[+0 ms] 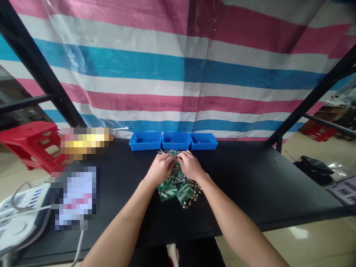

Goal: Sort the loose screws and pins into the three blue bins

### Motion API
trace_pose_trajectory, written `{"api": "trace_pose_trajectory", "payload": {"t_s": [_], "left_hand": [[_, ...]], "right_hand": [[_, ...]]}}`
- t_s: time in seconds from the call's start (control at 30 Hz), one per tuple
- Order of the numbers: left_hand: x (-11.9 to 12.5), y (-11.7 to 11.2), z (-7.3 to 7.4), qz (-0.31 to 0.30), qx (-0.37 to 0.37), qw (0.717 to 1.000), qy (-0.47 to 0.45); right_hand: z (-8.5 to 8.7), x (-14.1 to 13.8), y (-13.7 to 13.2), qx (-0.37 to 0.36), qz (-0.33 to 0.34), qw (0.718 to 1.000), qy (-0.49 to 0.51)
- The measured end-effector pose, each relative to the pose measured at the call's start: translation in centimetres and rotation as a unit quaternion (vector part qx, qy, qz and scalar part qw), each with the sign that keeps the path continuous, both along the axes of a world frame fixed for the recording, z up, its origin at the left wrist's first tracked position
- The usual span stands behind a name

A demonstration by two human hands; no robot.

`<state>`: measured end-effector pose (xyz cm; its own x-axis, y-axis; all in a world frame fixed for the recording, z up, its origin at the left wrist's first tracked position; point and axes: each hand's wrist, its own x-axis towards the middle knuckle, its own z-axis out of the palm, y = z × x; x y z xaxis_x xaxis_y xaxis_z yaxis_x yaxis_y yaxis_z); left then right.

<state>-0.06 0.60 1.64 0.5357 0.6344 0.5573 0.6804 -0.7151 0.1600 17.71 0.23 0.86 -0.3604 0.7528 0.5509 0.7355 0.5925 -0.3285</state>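
My left hand and my right hand meet over a pile of metal screws on the black table. Their fingers are closed and nearly touch each other. Pinched at the fingertips is what looks like a small green plastic bag, mostly hidden by my fingers. Nearer to me in the pile lie more green bags with pale pieces inside, and brass-coloured screws. Thin silver screws are scattered just beyond my fingers.
Three blue bins stand in a row behind the pile: left, middle and right, the last two with a few small pieces. A white device with cables is at left. A red stool stands beyond the black table.
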Motion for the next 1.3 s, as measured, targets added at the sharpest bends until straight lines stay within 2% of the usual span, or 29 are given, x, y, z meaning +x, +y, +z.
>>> {"api": "trace_pose_trajectory", "payload": {"t_s": [0.2, 0.4, 0.5, 0.57, 0.63, 0.7, 0.8, 0.9, 1.0, 1.1, 1.3], "left_hand": [[0.5, -0.4, -0.1, 0.009, -0.004, 1.000, -0.018], [0.9, -1.2, 0.5, 0.023, -0.063, 0.996, -0.060], [1.1, -1.3, 0.8, 0.024, -0.120, 0.974, -0.192], [1.3, -1.1, 0.8, 0.007, -0.174, 0.929, -0.327], [1.6, -0.9, 0.7, -0.026, -0.231, 0.864, -0.446], [1.9, -0.8, 0.4, -0.061, -0.284, 0.800, -0.525], [2.4, -1.1, 0.2, -0.099, -0.354, 0.724, -0.584], [3.0, -1.5, 0.3, -0.125, -0.408, 0.655, -0.623], [3.4, -1.7, 0.5, -0.155, -0.433, 0.612, -0.644], [3.6, -1.7, 0.5, -0.163, -0.440, 0.605, -0.644], [3.6, -1.5, 0.2, -0.135, -0.415, 0.660, -0.611]], "right_hand": [[0.6, -0.4, -0.5, 0.044, 0.021, 0.998, 0.047], [1.0, -0.5, -0.9, 0.084, 0.020, 0.992, 0.091], [0.8, -0.6, -1.0, 0.072, 0.020, 0.988, 0.137], [0.7, -0.7, -1.1, 0.047, 0.036, 0.986, 0.154], [0.7, -1.0, -1.3, 0.018, 0.063, 0.984, 0.165], [0.8, -1.4, -1.6, -0.007, 0.090, 0.979, 0.182], [0.9, -2.3, -1.9, -0.035, 0.100, 0.970, 0.218], [0.9, -2.9, -2.0, -0.049, 0.080, 0.964, 0.250], [0.7, -3.1, -1.9, -0.043, 0.034, 0.956, 0.288], [0.6, -3.0, -1.6, -0.036, 0.012, 0.952, 0.304], [0.4, -2.7, -1.3, -0.018, 0.018, 0.962, 0.271]]}}
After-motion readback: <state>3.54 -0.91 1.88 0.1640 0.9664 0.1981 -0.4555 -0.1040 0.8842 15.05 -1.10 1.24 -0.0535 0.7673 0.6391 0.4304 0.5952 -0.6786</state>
